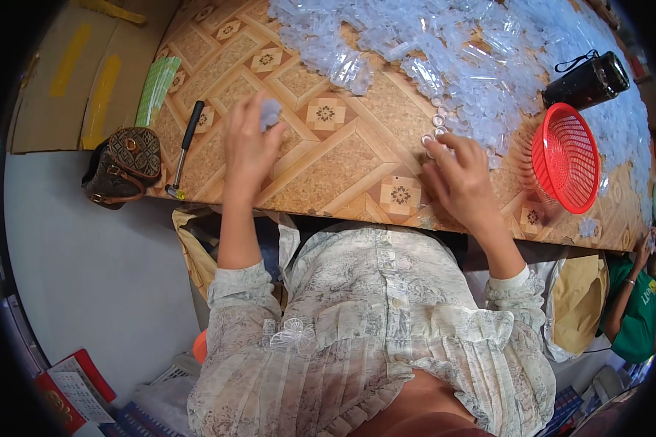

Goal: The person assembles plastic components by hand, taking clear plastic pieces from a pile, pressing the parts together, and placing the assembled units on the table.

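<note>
Above the left part of the patterned table point(335, 160), my left hand point(248, 149) is raised, slightly smeared by motion. Between its thumb and fingers sits a small translucent plastic piece point(270, 112); its exact shape is blurred. My right hand point(463, 182) is low over the table, its thumb and fingertips closed around a small round white cap point(431, 148). A few similar round caps point(439, 120) lie just beyond those fingertips, at the near edge of a wide heap of clear plastic pieces point(459, 65).
Right of my right hand stands a red plastic basket point(561, 164), with a black bottle point(587, 81) behind it. A black-handled hammer point(187, 149) and a brown patterned bag point(127, 166) are at the left edge, near cardboard boxes point(65, 80). A person in green point(638, 309) works far right.
</note>
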`<state>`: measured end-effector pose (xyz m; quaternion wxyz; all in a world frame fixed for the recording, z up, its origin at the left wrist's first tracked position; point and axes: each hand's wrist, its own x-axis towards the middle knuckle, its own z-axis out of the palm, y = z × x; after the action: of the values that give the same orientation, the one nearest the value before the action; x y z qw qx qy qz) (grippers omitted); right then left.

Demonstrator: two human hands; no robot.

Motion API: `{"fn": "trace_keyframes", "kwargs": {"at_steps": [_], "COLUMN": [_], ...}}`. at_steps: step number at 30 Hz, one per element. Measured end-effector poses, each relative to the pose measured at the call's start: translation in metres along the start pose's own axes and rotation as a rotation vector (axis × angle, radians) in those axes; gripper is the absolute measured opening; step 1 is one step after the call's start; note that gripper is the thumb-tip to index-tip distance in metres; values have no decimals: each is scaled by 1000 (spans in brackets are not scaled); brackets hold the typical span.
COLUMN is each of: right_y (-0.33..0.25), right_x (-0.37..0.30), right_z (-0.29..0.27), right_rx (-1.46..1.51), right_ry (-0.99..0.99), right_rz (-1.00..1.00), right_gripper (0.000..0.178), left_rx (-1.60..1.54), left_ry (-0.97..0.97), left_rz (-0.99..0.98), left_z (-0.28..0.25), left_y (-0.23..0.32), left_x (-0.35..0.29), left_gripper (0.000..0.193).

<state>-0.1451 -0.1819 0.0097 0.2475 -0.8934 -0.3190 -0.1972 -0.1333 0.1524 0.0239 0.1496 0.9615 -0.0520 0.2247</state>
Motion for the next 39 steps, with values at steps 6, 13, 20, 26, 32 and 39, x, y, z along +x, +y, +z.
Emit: {"fn": "trace_keyframes", "kwargs": {"at_steps": [6,13,20,26,32,39], "right_y": [16,28,18,24,42,37], "right_x": [-1,11,31,54,68,73], "right_z": [14,17,-5,-3,15,19], "right_rx": [-131,-162,-15,395,792,1487], "right_ry": [-78,-52,-28,93,79,-37], "right_rz": [-3,55,101,350,597,931], "right_gripper": [29,26,25,33,33,16], "left_rx": [-184,-247,-537,-1200,-1500,-1765], "left_ry": [-137,-167,-227,-480,-601,-399], "left_rz": [-102,-207,-223,-449,-304,-202], "left_z": [50,82,87,61,60,75], "left_y": [57,56,51,102,119,118], "left_x": [51,67,62,62,66,67], "left_gripper": [50,51,47,41,47,56]}}
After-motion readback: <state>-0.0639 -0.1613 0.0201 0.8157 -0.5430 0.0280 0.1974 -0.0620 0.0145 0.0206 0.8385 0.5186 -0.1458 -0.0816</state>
